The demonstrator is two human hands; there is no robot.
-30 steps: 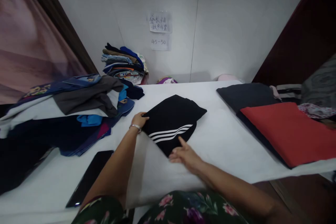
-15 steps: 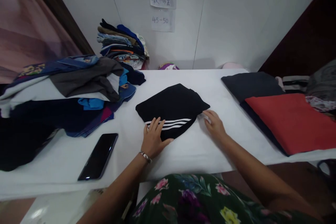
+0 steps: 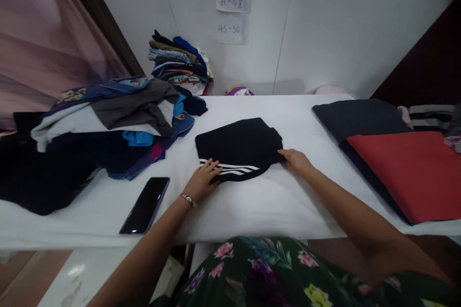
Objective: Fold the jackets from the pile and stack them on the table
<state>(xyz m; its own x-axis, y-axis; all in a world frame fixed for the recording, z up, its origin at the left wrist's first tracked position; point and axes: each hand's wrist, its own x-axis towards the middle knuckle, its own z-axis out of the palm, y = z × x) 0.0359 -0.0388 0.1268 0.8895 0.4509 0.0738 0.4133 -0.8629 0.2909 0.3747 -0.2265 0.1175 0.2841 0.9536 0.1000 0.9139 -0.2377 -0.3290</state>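
A folded black garment with white stripes [image 3: 237,141] lies on the white-covered table in front of me; its exact kind is hidden by the folding. My left hand [image 3: 202,181] rests on its lower left part, fingers stretched over the stripes, a bracelet at the wrist. At the garment's right corner, my right hand [image 3: 297,160] is closed, pinching the edge between thumb and fingers.
A black phone [image 3: 145,205] lies to the left. Behind it spreads a loose heap of clothes [image 3: 133,108], with a folded stack [image 3: 180,64] by the wall. Folded red [image 3: 406,172] and dark grey [image 3: 360,115] garments lie at right. Paper signs [image 3: 233,5] hang on the wall.
My right hand has closed on the garment's right corner and drawn it slightly inward. My left hand has shifted toward the lower left edge. The whole view has moved a little.
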